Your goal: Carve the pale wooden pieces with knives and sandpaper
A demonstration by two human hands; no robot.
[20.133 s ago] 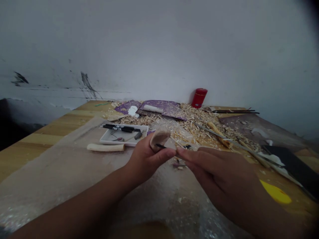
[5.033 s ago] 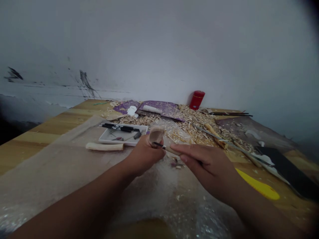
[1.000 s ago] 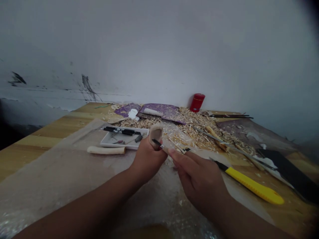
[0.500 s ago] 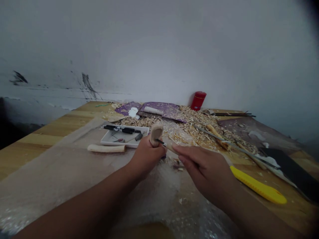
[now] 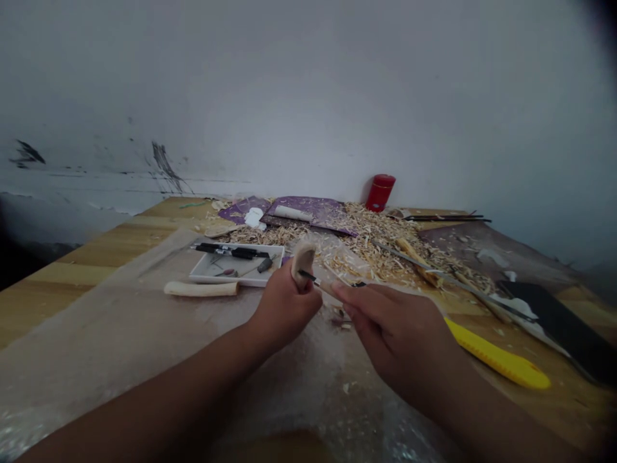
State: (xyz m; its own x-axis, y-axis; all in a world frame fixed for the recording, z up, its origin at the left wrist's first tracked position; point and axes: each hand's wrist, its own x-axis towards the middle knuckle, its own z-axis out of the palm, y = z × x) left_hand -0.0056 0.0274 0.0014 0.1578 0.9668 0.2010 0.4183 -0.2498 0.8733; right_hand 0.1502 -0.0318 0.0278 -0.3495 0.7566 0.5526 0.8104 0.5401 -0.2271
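Gripped upright in my left hand (image 5: 284,299) is a pale wood carving (image 5: 303,257) with a hollowed face; its lower part is hidden by my fingers. My right hand (image 5: 393,321) is closed around the wooden handle of a carving knife (image 5: 328,287). The knife's short dark blade points left and rests at the carving's lower face, just above my left thumb. A smooth pale wood stick (image 5: 201,289) lies to the left of my left hand. Behind that stick sits a white tray (image 5: 197,276) with black pens (image 5: 234,251) and small bits in it.
Wood shavings (image 5: 380,241) are heaped at the back, by purple sheets (image 5: 318,209) and a red canister (image 5: 380,193). On the right lie a long thin metal tool (image 5: 450,281), a yellow handle (image 5: 501,357) and a dark flat slab (image 5: 559,328). Bubble wrap (image 5: 144,341) covers the front.
The carving leans slightly more to the right in my left hand, and my left thumb sits differently. The knife stays at its face. The whole view has shifted slightly.
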